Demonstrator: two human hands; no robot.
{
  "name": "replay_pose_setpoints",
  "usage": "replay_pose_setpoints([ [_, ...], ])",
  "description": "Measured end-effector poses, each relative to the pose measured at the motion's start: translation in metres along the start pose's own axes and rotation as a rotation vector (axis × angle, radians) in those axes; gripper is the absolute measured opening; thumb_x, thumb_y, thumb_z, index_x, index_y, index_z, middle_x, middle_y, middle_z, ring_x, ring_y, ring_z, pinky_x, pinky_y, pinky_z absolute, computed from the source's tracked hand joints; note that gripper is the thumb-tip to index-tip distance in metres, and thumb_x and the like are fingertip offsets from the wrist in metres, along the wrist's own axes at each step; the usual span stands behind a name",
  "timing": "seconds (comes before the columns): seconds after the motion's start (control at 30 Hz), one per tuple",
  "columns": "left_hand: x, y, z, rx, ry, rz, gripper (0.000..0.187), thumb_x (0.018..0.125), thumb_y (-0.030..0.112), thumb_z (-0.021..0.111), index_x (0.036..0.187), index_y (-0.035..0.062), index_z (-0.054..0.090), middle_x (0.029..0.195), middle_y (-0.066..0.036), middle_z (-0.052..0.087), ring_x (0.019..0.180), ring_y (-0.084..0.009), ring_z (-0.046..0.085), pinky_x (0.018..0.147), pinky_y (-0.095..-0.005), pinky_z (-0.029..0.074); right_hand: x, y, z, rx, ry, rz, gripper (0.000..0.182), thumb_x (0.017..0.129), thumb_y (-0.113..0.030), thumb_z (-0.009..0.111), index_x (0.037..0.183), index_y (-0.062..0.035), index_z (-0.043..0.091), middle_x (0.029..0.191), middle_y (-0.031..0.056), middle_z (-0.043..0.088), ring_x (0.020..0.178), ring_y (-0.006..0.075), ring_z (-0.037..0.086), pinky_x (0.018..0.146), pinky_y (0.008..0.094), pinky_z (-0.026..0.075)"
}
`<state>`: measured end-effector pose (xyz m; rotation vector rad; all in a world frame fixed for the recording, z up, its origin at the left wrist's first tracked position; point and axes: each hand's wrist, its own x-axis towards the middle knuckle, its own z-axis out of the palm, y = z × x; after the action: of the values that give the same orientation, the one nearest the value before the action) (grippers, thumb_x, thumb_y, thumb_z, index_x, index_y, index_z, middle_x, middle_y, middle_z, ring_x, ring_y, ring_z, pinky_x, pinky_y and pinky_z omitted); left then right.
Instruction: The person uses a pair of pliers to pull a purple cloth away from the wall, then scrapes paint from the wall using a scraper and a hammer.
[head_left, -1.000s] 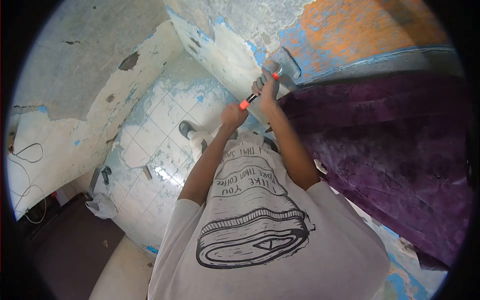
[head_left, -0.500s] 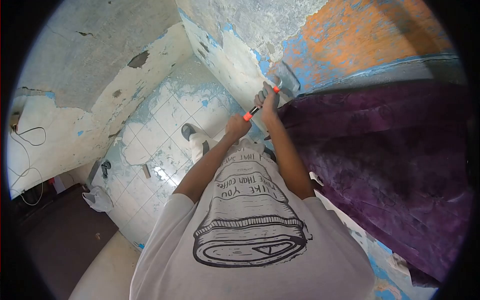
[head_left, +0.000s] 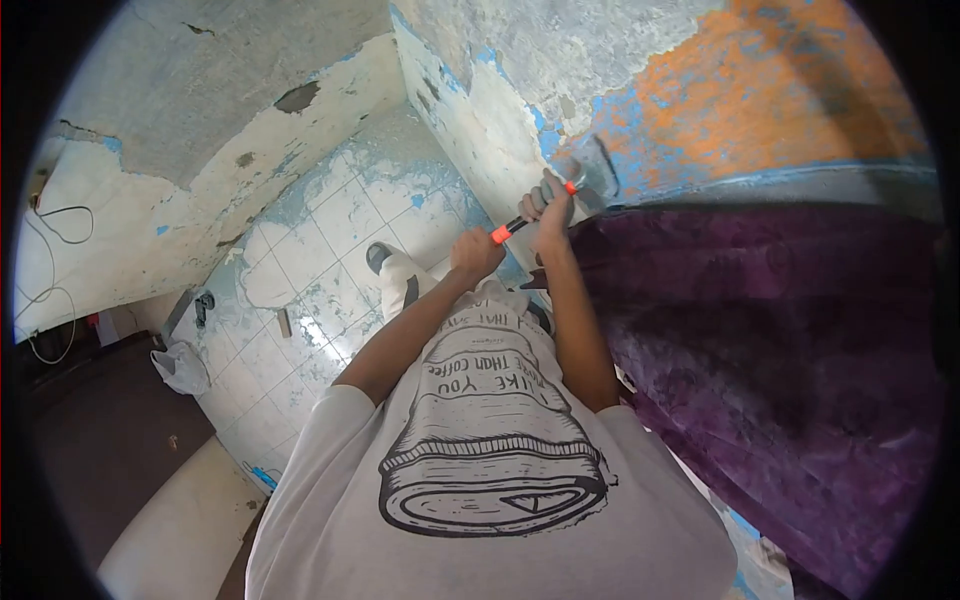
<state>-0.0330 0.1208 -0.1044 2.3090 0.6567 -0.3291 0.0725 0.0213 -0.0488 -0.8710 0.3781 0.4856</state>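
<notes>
A long-handled scraper (head_left: 517, 225) with a black and orange handle slants up to the right in front of me. My left hand (head_left: 478, 254) is closed around the handle's lower end. Higher up, my right hand (head_left: 552, 208) wraps the handle near the blade, its fingers dusted grey. The wide, flat blade (head_left: 600, 172) is at the wall (head_left: 640, 120) where orange and blue paint shows through; it is blurred, so firm contact cannot be made out.
Peeling walls meet in a corner ahead. Paint flakes lie over the tiled floor (head_left: 340, 225). A dark purple cloth (head_left: 760, 330) covers something on the right. On the left are a plastic bag (head_left: 181, 368), a loose cable (head_left: 70, 290) and a small block (head_left: 284, 323).
The view has shifted slightly, so the walls and floor sit a little differently in frame. My right hand and the blade appear a little farther right; both grips stay the same.
</notes>
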Motion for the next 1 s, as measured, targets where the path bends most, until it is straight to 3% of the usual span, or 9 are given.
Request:
replay_pose_setpoints([
  [0.07, -0.008, 0.018, -0.020, -0.011, -0.046, 0.000, 0.032, 0.080, 0.024, 0.060, 0.090, -0.0057, 0.064, 0.093, -0.030, 0.066, 0.090, -0.0447, 0.066, 0.080, -0.0508, 0.052, -0.008, -0.011, 0.007, 0.042, -0.131, -0.051, 0.039, 0.094, -0.025, 0.054, 0.063, -0.0161, 0.032, 0.046, -0.0027, 0.021, 0.036, 0.0119, 0.020, 0.040, 0.0295, 0.019],
  [0.3, 0.002, -0.017, 0.017, 0.009, -0.035, 0.011, 0.034, 0.080, 0.025, 0.060, 0.097, -0.0045, 0.063, 0.094, -0.031, 0.065, 0.091, -0.0442, 0.066, 0.077, -0.0511, 0.053, 0.000, 0.009, -0.002, 0.022, 0.004, 0.030, 0.042, 0.094, -0.023, 0.054, 0.060, -0.0175, 0.029, 0.046, -0.0032, 0.021, 0.036, 0.0112, 0.018, 0.039, 0.0294, 0.020],
  [0.4, -0.001, -0.007, 0.003, 0.042, -0.052, 0.013, 0.034, 0.080, 0.025, 0.061, 0.098, -0.0035, 0.063, 0.096, -0.031, 0.065, 0.091, -0.0438, 0.066, 0.078, -0.0509, 0.053, -0.002, -0.006, 0.007, -0.016, -0.088, -0.021, 0.043, 0.094, -0.023, 0.054, 0.060, -0.0176, 0.028, 0.047, -0.0034, 0.020, 0.037, 0.0117, 0.019, 0.039, 0.0296, 0.019],
  [0.53, -0.001, -0.002, 0.007, -0.027, -0.113, -0.044, 0.035, 0.080, 0.026, 0.061, 0.097, -0.0041, 0.064, 0.095, -0.031, 0.065, 0.092, -0.0446, 0.066, 0.079, -0.0507, 0.053, -0.001, -0.005, 0.001, -0.039, -0.126, -0.036, 0.044, 0.094, -0.024, 0.055, 0.059, -0.0175, 0.028, 0.047, -0.0034, 0.020, 0.037, 0.0116, 0.019, 0.039, 0.0297, 0.019],
  [0.6, -0.003, -0.009, 0.011, -0.033, -0.166, -0.062, 0.035, 0.080, 0.026, 0.061, 0.095, -0.0044, 0.064, 0.094, -0.031, 0.066, 0.091, -0.0449, 0.066, 0.079, -0.0507, 0.053, -0.001, 0.008, -0.006, 0.002, -0.037, 0.032, 0.045, 0.094, -0.025, 0.056, 0.059, -0.0175, 0.028, 0.047, -0.0035, 0.021, 0.037, 0.0111, 0.019, 0.039, 0.0294, 0.019],
  [0.77, -0.005, 0.017, -0.002, -0.037, 0.023, -0.035, 0.033, 0.079, 0.026, 0.061, 0.089, -0.0049, 0.066, 0.090, -0.029, 0.067, 0.088, -0.0456, 0.066, 0.081, -0.0510, 0.053, -0.010, -0.019, 0.016, -0.026, -0.092, -0.021, 0.045, 0.094, -0.025, 0.055, 0.059, -0.0176, 0.028, 0.047, -0.0032, 0.021, 0.037, 0.0112, 0.019, 0.040, 0.0296, 0.019],
  [0.9, -0.005, 0.015, 0.005, -0.047, -0.036, -0.029, 0.033, 0.080, 0.025, 0.061, 0.088, -0.0055, 0.067, 0.089, -0.030, 0.067, 0.089, -0.0460, 0.066, 0.081, -0.0512, 0.053, -0.005, -0.011, -0.003, -0.027, -0.132, -0.009, 0.045, 0.094, -0.025, 0.055, 0.059, -0.0182, 0.028, 0.046, -0.0031, 0.021, 0.037, 0.0112, 0.018, 0.040, 0.0297, 0.019],
  [1.0, -0.004, -0.007, 0.018, -0.047, -0.091, -0.026, 0.028, 0.078, 0.022, 0.061, 0.086, -0.0051, 0.060, 0.083, -0.029, 0.063, 0.078, -0.0466, 0.064, 0.073, -0.0547, 0.051, -0.002, 0.001, -0.013, 0.009, -0.107, 0.067, 0.046, 0.094, -0.025, 0.055, 0.058, -0.0184, 0.028, 0.046, -0.0034, 0.020, 0.037, 0.0112, 0.017, 0.041, 0.0298, 0.018],
])
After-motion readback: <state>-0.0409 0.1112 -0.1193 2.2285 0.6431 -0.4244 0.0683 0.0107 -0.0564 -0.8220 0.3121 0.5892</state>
